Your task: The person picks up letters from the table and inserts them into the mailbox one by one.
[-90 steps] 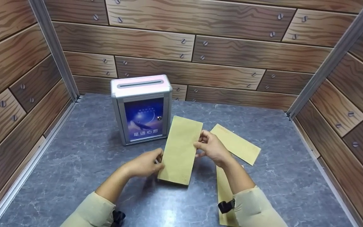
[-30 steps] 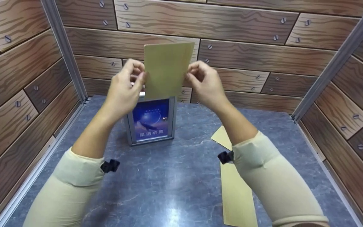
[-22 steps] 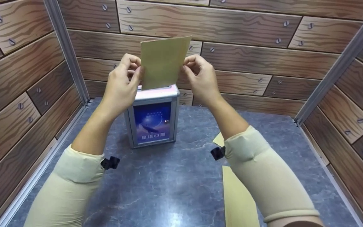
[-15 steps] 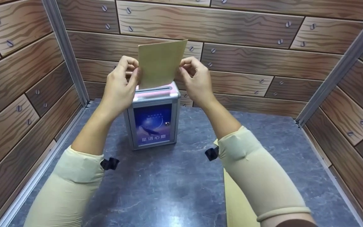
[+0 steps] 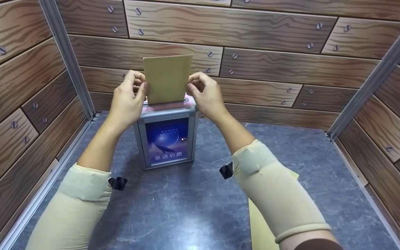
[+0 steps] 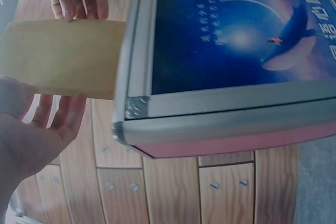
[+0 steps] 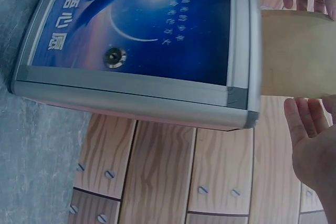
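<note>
Envelope (image 5: 167,80): upright between the two hands, its lower end at the slot (image 5: 186,100) on top of the metal-framed box (image 5: 192,139); how deep it sits cannot be told.
Left hand (image 5: 127,99): thumb and fingers nearly together, pinching the envelope's left edge.
Right hand (image 5: 208,97): likewise pinching the opposite edge.
Table (image 5: 172,208): carries the box and more yellow paper (image 5: 259,225), partly hidden by the right sleeve (image 5: 276,194).

Grey marbled tabletop (image 5: 172,205) under metal-framed box (image 5: 167,139), yellow envelopes (image 5: 259,227)
</note>
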### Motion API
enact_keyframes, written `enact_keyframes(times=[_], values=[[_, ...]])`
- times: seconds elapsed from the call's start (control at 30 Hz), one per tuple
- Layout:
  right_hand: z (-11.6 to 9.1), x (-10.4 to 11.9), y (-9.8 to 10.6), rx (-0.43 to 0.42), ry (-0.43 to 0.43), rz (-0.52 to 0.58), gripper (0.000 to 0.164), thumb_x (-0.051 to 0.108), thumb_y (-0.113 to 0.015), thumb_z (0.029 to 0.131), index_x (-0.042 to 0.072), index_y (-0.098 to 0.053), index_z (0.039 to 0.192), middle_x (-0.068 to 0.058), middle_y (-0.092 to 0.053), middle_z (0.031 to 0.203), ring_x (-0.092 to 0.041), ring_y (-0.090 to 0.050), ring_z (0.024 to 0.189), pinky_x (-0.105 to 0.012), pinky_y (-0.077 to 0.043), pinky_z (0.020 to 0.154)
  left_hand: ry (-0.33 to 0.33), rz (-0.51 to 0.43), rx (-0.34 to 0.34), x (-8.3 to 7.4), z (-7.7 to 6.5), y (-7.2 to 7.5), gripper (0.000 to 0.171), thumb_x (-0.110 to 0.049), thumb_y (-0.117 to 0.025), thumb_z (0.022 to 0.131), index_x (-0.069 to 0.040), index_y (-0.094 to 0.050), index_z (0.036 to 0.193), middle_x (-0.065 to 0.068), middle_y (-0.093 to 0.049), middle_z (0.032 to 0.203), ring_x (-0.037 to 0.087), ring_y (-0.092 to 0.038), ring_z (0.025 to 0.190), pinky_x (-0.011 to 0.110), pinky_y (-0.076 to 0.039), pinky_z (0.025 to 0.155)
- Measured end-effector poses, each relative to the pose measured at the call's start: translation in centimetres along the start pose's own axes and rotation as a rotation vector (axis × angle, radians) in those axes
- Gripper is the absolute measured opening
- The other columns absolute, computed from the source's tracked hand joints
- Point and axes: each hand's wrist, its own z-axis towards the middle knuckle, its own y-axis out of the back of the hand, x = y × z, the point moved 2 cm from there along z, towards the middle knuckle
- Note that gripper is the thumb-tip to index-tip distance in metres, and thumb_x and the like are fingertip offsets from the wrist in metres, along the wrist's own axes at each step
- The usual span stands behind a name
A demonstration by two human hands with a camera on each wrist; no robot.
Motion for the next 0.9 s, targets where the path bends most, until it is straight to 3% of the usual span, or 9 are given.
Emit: enact_keyframes(times=[0.17, 0.27, 0.33, 0.47, 0.63, 0.73, 0.9], values=[[-0.3, -1.7, 0.0, 0.025, -0.029, -0.096, 0.006, -0.005, -0.066, 0.102, -0.004, -0.069, 0.107, -0.012, -0.075, 0.092, -0.029, -0.074, 0.087, -0.023, -0.063, 0.078, 0.016, 0.046, 0.029, 1.4, 0.1, -0.8, 0.012, -0.013, -0.056, 0.112, -0.003, -0.054, 0.118, 0.020, -0.072, 0.115, 0.036, -0.075, 0.109, 0.043, -0.059, 0.091], [-0.3, -2.3, 0.1, 0.038, -0.046, -0.162, 0.005, -0.003, -0.066, 0.103, -0.002, -0.069, 0.106, -0.015, -0.076, 0.096, -0.023, -0.072, 0.084, -0.017, -0.057, 0.074, 0.024, 0.081, 0.045, 2.1, 0.2, -1.1, 0.012, -0.013, -0.057, 0.111, -0.004, -0.055, 0.118, 0.020, -0.074, 0.116, 0.037, -0.075, 0.107, 0.047, -0.058, 0.093], [-0.2, -2.4, 0.2, 0.045, -0.045, -0.207, 0.006, 0.000, -0.067, 0.103, -0.001, -0.070, 0.108, -0.015, -0.077, 0.098, -0.014, -0.069, 0.082, -0.016, -0.054, 0.074, 0.022, 0.119, 0.046, 2.6, 0.2, -1.2, 0.012, -0.013, -0.057, 0.110, -0.004, -0.056, 0.118, 0.020, -0.075, 0.115, 0.037, -0.075, 0.105, 0.052, -0.053, 0.104], [0.2, -1.3, 0.3, 0.048, -0.007, -0.195, 0.016, -0.001, -0.070, 0.101, 0.000, -0.068, 0.117, -0.014, -0.077, 0.104, -0.009, -0.067, 0.086, -0.020, -0.055, 0.081, 0.030, 0.170, 0.031, 3.2, 0.2, -1.2, 0.011, -0.014, -0.059, 0.109, -0.005, -0.060, 0.116, 0.017, -0.079, 0.112, 0.038, -0.075, 0.105, 0.059, -0.038, 0.118], [0.4, 1.8, 0.7, 0.035, 0.097, -0.057, 0.034, -0.011, -0.067, 0.098, 0.000, -0.058, 0.129, -0.016, -0.071, 0.118, -0.025, -0.074, 0.110, -0.031, -0.061, 0.099, 0.017, 0.177, 0.021, 3.4, 0.0, -1.0, 0.008, -0.013, -0.061, 0.107, -0.006, -0.062, 0.113, 0.017, -0.079, 0.108, 0.037, -0.075, 0.104, 0.060, -0.035, 0.118], [0.4, 3.2, 0.8, 0.028, 0.136, -0.101, 0.033, -0.012, -0.065, 0.099, 0.002, -0.057, 0.128, -0.015, -0.070, 0.120, -0.028, -0.075, 0.114, -0.032, -0.062, 0.103, 0.015, 0.182, 0.034, 3.4, -0.1, -1.1, 0.008, -0.013, -0.061, 0.108, -0.007, -0.063, 0.113, 0.016, -0.079, 0.108, 0.036, -0.075, 0.104, 0.060, -0.035, 0.117], [0.0, 3.3, 0.8, -0.003, 0.143, -0.211, 0.017, -0.011, -0.064, 0.100, 0.000, -0.060, 0.113, -0.013, -0.071, 0.109, -0.024, -0.073, 0.100, -0.030, -0.064, 0.094, -0.009, 0.197, 0.043, 3.1, -0.4, -1.5, 0.012, -0.013, -0.064, 0.106, -0.004, -0.063, 0.114, 0.018, -0.079, 0.112, 0.038, -0.076, 0.111, 0.059, -0.037, 0.114]])
